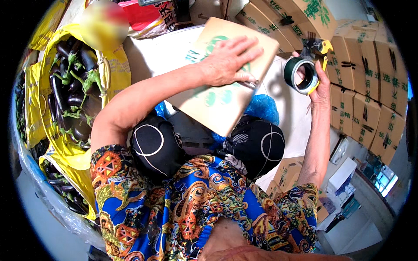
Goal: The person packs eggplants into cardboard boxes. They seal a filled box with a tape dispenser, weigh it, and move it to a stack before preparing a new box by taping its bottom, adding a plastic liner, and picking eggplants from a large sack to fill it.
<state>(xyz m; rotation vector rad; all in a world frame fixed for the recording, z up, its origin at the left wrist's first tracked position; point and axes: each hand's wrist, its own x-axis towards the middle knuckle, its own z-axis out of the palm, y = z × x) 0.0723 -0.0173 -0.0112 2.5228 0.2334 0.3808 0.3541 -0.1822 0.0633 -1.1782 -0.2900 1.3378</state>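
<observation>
Pressing the left hand point(228, 58) flat on the brown cardboard box with green print point(230, 82), steadying it across the knees; right hand point(320, 85) gripping the yellow-handled tape dispenser point(305, 71), held ready beside the box's far corner.

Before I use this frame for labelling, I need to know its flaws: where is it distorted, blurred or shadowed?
In the head view, the fisheye bends the stacked cartons toward the dark rim; a blurred patch hides part of the upper left; the tape dispenser in the right hand casts a hard shadow on the white surface; the left hand on the cardboard box is sharp.
</observation>
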